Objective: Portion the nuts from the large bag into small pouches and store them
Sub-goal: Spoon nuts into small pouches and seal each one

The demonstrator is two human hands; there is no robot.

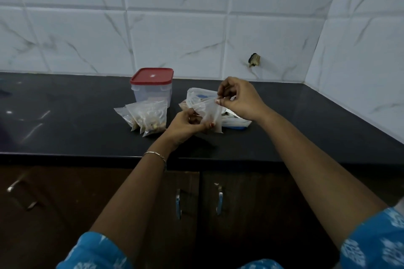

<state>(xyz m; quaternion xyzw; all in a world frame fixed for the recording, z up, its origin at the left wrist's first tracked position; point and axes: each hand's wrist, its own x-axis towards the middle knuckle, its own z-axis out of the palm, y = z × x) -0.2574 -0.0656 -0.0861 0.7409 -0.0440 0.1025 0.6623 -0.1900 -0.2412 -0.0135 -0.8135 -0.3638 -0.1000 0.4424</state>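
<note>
The small clear pouch [208, 113] is held just above the table [76, 116], in front of the large bag [196, 94], with the left hand [185, 125] pinching its lower part and the right hand [238, 99] pinching its top edge. If the thin film stays stuck together or slips from either of the 2 pinches, nuts could miss the mouth and scatter. A careless reach might also topple the filled pouches [148, 116] leaning by the red-lidded container [152, 87].
</note>
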